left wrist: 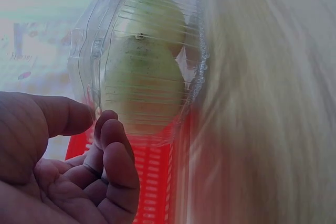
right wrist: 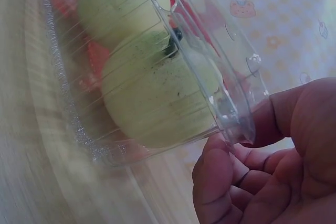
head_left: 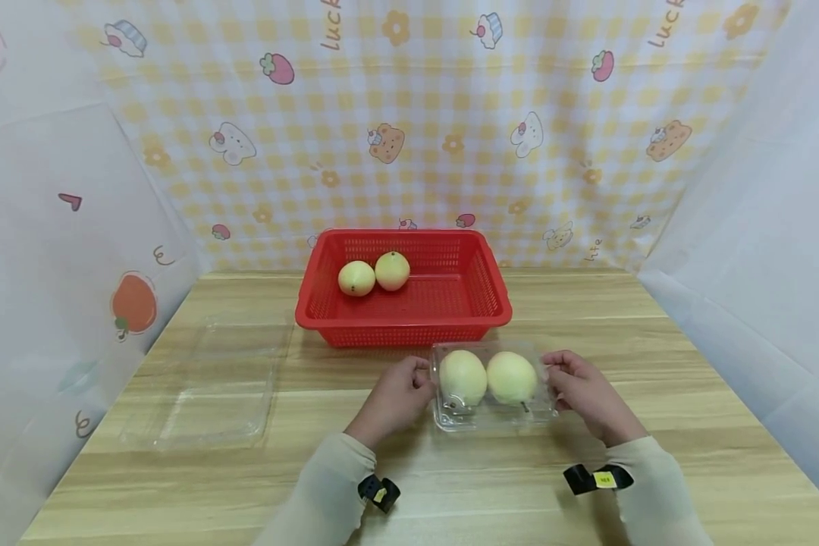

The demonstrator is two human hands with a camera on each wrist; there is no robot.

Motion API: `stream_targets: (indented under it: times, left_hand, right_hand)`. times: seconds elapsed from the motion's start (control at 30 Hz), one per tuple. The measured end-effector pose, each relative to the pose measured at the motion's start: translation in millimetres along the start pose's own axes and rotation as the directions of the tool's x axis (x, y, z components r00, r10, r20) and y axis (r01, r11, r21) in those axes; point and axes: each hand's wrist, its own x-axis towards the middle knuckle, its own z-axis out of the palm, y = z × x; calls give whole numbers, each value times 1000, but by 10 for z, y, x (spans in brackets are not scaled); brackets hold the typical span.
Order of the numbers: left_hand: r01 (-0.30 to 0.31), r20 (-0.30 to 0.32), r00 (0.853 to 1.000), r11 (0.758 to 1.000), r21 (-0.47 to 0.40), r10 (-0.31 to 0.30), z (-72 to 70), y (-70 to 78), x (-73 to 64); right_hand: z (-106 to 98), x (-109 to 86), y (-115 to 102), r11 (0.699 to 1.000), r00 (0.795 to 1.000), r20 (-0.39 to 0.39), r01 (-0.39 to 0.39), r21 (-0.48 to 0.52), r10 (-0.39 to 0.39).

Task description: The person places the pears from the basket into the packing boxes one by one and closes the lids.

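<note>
Pinching ribbed clear-plastic box (head_left: 493,418) w/ 2 round fruits (head_left: 462,377), L hand (head_left: 396,400) & R hand (head_left: 590,396), opp. ends.

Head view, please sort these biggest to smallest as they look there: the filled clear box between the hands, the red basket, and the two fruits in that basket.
1. Red basket
2. Filled clear box
3. Left basket fruit and right basket fruit: too alike to rank.
</note>
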Motion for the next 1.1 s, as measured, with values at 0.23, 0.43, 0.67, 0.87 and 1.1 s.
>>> stream_targets:
  times: [0.23,0.43,0.67,0.87,1.1]
  left_hand:
    - [-1,1,1000,999,-50,1,86,34,2]
    - [-13,-4,1000,999,-45,13,148,58,14]
    - [-33,-12,999,999,-35,33,266,106,57]
    - [-37,-16,999,998,-46,36,368,154,73]
    - [-28,-7,1000,998,-56,28,502,170,58]
  right_hand:
    - [-81,-32,15,1000,1000,-8,0,-6,0]
    - [-142,-55,27,1000,1000,-12,-1,-8,1]
    - [-256,-85,74,1000,1000,-4,-1,-30,1]
    - [-362,-118,111,999,1000,-9,8,-38,-9]
    - [-468,-178,209,998,1000,-13,10,-62,-11]
